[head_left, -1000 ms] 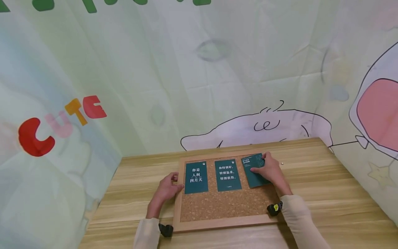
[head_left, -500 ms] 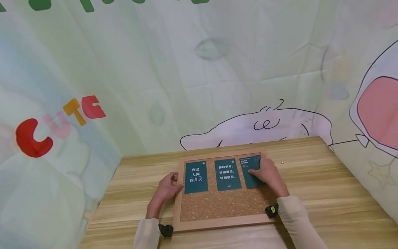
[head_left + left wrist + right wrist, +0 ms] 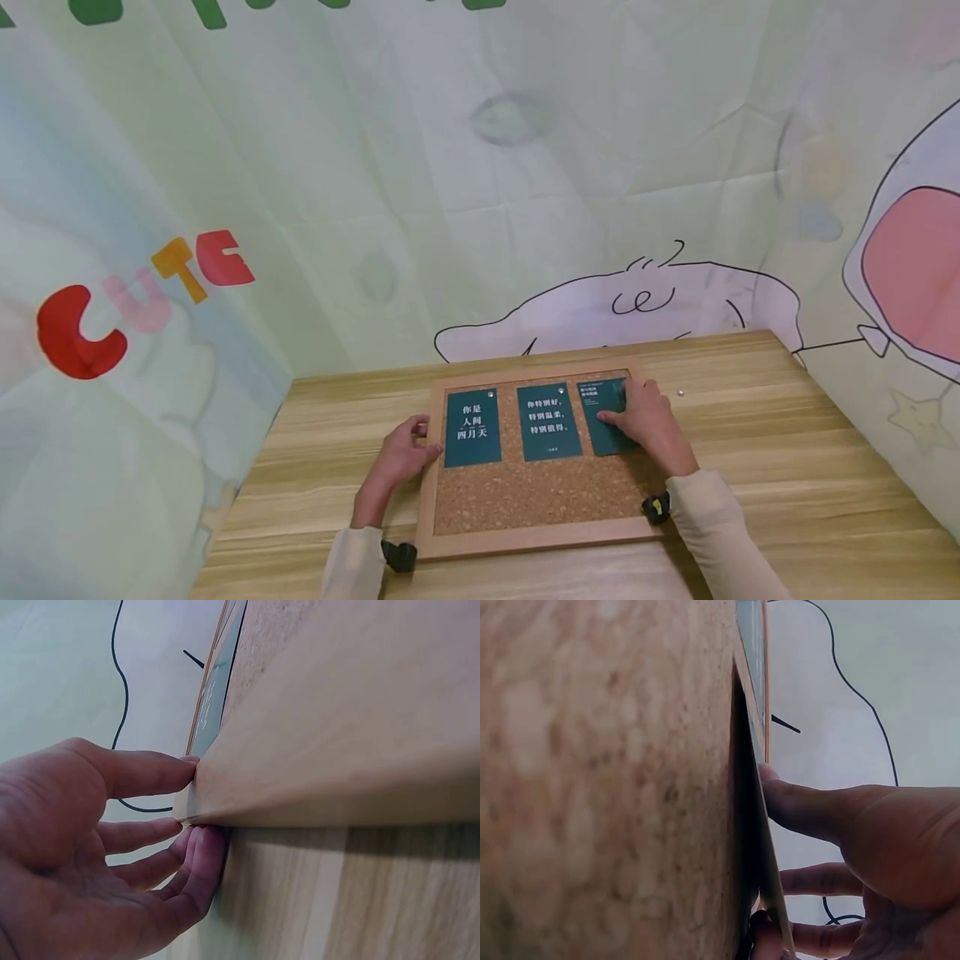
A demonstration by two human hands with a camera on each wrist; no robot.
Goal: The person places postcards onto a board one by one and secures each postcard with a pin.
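A wood-framed corkboard (image 3: 540, 504) lies on the table. My left hand (image 3: 403, 454) grips its left side, thumb on the frame and fingers curled at the outer edge, as the left wrist view shows. With my right hand (image 3: 654, 419) I hold a dark green card (image 3: 606, 427) over the board's upper right. The right wrist view shows this card (image 3: 768, 840) lifted at a slant from the cork, thumb on its face and a fingertip behind its edge. Two similar cards with white writing, a left card (image 3: 472, 427) and a middle card (image 3: 551, 421), lie flat on the cork.
A small pushpin (image 3: 491, 394) sits at the left card's upper right corner, and another pushpin (image 3: 561, 390) at the middle card's. One tiny pale object (image 3: 680, 392) lies on the wooden table (image 3: 780, 450) right of the board. A printed cloth backdrop (image 3: 420, 208) stands behind.
My right hand has shifted slightly left and down with the green card, which is now straighter and closer in line with the other two. The left hand has stayed put.
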